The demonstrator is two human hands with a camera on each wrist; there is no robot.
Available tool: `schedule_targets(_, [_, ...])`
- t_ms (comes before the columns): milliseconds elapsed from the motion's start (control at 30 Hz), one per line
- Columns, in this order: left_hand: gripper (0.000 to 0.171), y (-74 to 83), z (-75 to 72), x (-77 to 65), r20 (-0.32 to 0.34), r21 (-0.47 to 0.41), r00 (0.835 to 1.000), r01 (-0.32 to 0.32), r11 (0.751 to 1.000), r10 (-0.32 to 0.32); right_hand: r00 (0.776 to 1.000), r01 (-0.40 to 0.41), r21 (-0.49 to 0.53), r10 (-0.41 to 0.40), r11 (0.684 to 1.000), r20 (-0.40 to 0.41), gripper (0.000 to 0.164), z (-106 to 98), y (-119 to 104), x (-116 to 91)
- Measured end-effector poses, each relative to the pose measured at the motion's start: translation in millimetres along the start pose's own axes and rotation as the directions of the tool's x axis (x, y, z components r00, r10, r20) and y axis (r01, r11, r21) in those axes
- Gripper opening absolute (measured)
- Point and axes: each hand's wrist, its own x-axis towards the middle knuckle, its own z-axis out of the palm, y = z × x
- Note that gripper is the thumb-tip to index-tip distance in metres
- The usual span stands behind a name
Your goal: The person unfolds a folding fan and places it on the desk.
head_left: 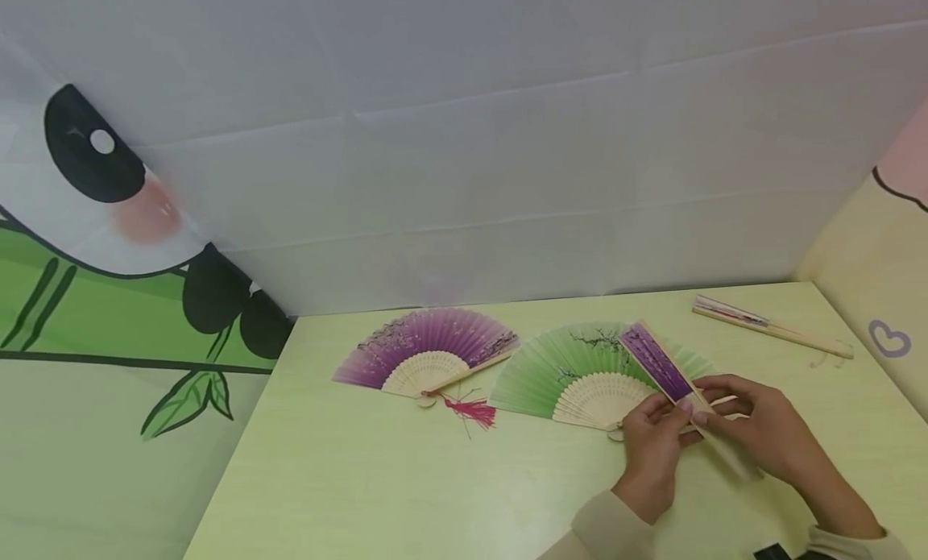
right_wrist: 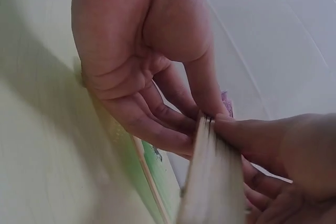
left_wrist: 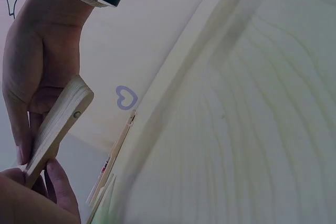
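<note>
Both hands hold a folded purple fan [head_left: 656, 360] in the head view, above the right part of an open green fan [head_left: 536, 379]. My left hand [head_left: 648, 455] grips its middle from the left, thumb on the front. From the right, my right hand [head_left: 761, 423] pinches it close beside the left thumb. The fan's bare wooden end [left_wrist: 65, 111] angles out between the hands in the left wrist view. Stacked ribs [right_wrist: 210, 182] show edge-on in the right wrist view, with the right fingertips meeting the left thumb there.
An open purple fan [head_left: 413, 346] with a pink tassel [head_left: 474, 412] lies left of the green one on the pale table [head_left: 362, 487]. Another folded fan [head_left: 776, 328] lies at the back right. A white cloth wall [head_left: 471, 181] stands behind the table.
</note>
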Motion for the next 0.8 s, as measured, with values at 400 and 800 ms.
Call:
schedule_targets(400, [0.010,4.3,-14.5,-7.4,-0.033,0.112,0.999,0.014,0.994,-0.011,0.991,-0.100,0.068,0.094,0.993,0.091,0.038,8.7,-2.5,-4.7])
schedule_targets(800, [0.009,7.5,-20.9,-7.6,-0.110,0.136,0.994,0.032,0.990,-0.017,0.942,-0.336,0.319,0.308,0.886,0.136,0.056,11.2,3.2,-5.7])
